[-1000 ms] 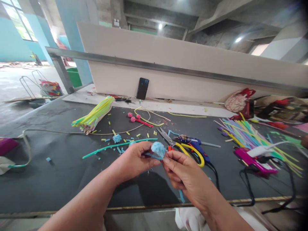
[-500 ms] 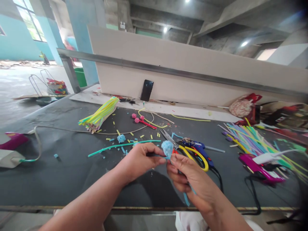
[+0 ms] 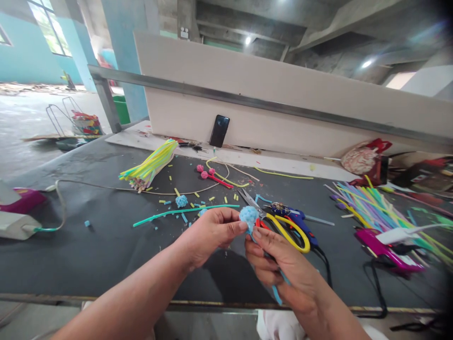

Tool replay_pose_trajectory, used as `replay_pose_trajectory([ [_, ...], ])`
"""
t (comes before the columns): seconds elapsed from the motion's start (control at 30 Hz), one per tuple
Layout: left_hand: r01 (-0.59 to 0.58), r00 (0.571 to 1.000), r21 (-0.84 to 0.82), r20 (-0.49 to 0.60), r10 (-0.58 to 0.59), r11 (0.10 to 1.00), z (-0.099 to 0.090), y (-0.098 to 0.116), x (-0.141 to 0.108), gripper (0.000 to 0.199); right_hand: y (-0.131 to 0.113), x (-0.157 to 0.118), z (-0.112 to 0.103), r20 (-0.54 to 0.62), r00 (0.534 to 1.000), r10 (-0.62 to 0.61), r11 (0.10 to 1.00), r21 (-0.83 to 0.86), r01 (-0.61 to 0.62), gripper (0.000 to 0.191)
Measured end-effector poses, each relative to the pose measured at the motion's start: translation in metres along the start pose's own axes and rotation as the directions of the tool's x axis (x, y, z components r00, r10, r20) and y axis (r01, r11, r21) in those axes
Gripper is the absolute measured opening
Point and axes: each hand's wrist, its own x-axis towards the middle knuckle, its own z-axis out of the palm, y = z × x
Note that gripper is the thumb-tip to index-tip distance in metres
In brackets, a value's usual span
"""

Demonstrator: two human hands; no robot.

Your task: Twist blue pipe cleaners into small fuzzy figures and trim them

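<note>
A fuzzy light-blue pipe-cleaner ball (image 3: 249,215) on a stem is held up over the middle of the table. My right hand (image 3: 278,257) is closed around its stem just below the ball, and blue stem ends (image 3: 277,293) hang out under the palm. My left hand (image 3: 214,233) pinches at the left edge of the ball with thumb and fingers. Directly behind the hands lie scissors (image 3: 288,229) with yellow handles and a blue glue gun (image 3: 300,225). A teal pipe cleaner (image 3: 163,215) and another blue ball (image 3: 181,201) lie beyond my left hand.
Pink balls on red stems (image 3: 208,174) lie farther back. A yellow-green pipe-cleaner bundle (image 3: 152,163) is at left, a mixed-colour bundle (image 3: 368,208) at right. A phone (image 3: 219,131) leans on the back board. Magenta devices (image 3: 389,252) and cords lie at the sides.
My left fingers have moved from the blue strand below the ball up to its left edge. The ball is tilted slightly differently. The view has shifted a little.
</note>
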Motion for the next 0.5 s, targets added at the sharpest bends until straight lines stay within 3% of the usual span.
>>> replay_pose_trajectory([
  [0.33, -0.021, 0.999, 0.074, -0.042, 0.024, 0.997, -0.0012, 0.0006, -0.0006, 0.036, 0.0019, -0.0022, 0.0002, -0.023, 0.998, -0.055, 0.998, -0.032, 0.055, 0.025],
  [0.5, -0.020, 0.995, 0.176, -0.092, 0.036, 0.984, 0.0012, 0.0036, -0.0002, 0.024, 0.0055, -0.0017, 0.0007, -0.038, 0.996, -0.081, 0.995, -0.055, 0.079, 0.025],
])
